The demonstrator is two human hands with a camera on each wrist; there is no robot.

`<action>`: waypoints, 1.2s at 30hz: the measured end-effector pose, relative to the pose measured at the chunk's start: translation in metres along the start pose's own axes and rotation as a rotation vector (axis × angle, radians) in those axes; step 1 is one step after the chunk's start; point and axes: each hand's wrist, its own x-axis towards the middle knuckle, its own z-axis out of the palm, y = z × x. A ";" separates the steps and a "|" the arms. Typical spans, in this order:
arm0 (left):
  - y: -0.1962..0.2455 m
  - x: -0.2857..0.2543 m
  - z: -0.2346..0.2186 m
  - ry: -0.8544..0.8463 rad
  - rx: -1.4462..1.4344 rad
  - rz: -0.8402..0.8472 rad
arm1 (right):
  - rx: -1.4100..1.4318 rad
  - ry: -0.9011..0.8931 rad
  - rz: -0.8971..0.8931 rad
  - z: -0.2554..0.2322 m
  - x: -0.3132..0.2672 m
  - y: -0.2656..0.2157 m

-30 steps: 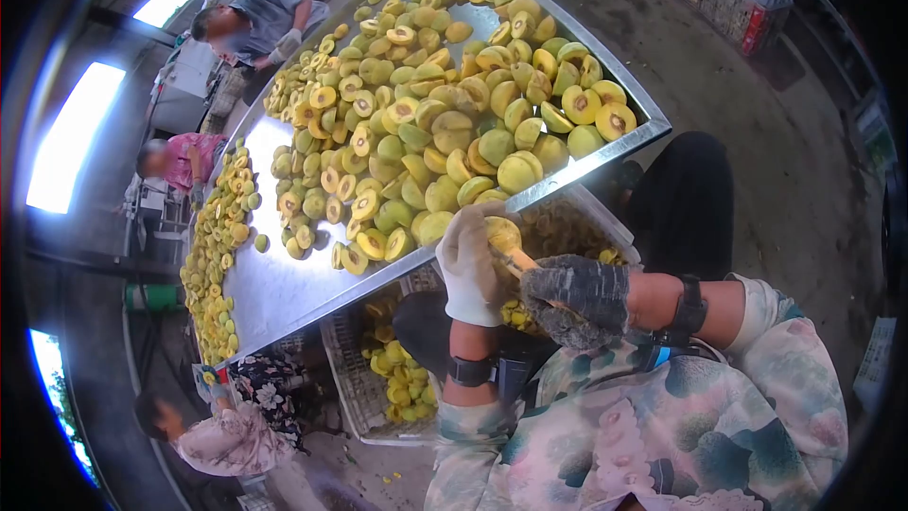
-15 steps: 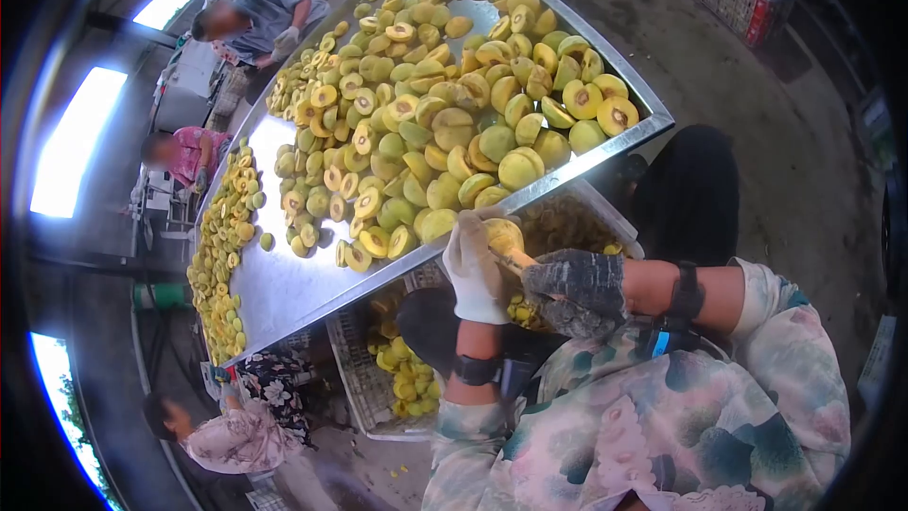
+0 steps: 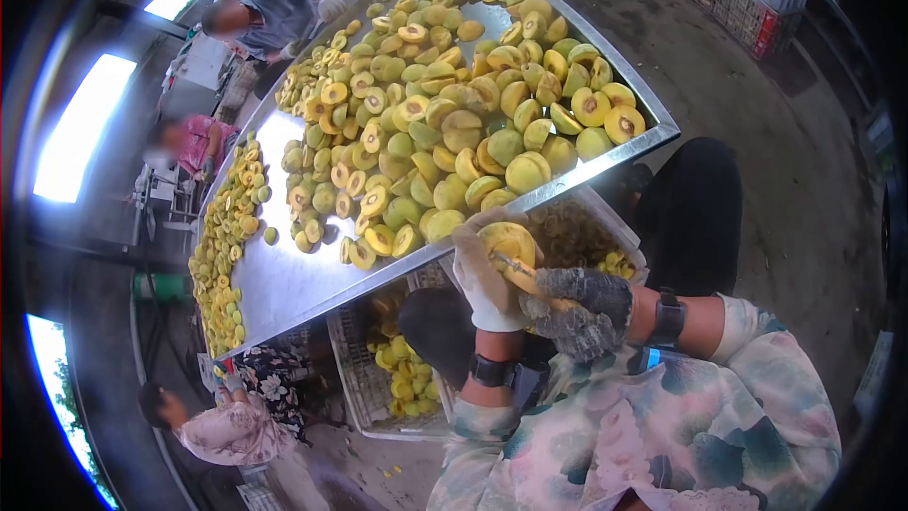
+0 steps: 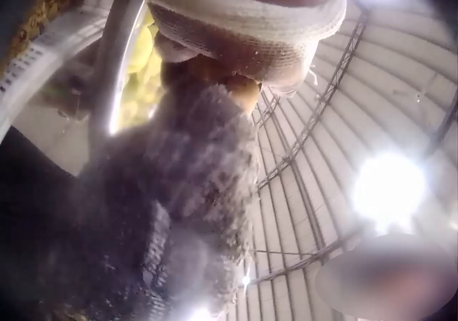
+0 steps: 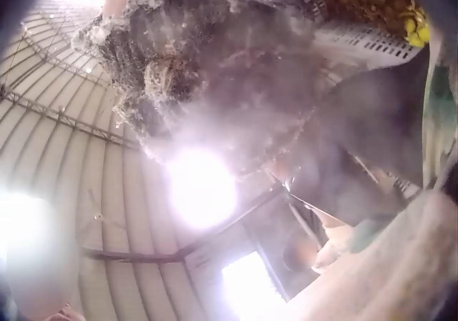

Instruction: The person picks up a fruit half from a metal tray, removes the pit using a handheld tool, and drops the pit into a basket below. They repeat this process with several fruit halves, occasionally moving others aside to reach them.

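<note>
Cupping a yellow fruit (image 3: 511, 240), the left hand (image 3: 484, 274) is curling its pale-gloved fingers round it in the head view, just beside the metal tray (image 3: 284, 276) where cut fruit (image 3: 416, 137) is lying. The right hand (image 3: 584, 310), in a dark glove, is gripping a slim tool (image 3: 518, 267) that is touching the held fruit. In the left wrist view, both gloves are meeting under a ribbed roof (image 4: 308, 135). In the right wrist view, the dark glove is hiding its grip and a crate (image 5: 365, 43) is showing beyond.
</note>
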 end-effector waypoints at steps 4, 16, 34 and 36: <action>-0.005 -0.001 -0.002 0.192 -0.035 0.035 | 0.056 -0.215 0.070 -0.015 0.013 0.001; 0.005 -0.007 -0.047 0.745 -0.110 0.029 | -1.901 0.491 -0.616 -0.034 0.014 -0.012; -0.050 -0.024 -0.040 0.412 0.144 0.101 | -2.187 0.434 -0.989 -0.009 0.048 -0.010; -0.066 -0.028 -0.038 0.438 -0.193 0.069 | -2.240 0.438 -0.918 -0.012 0.051 -0.013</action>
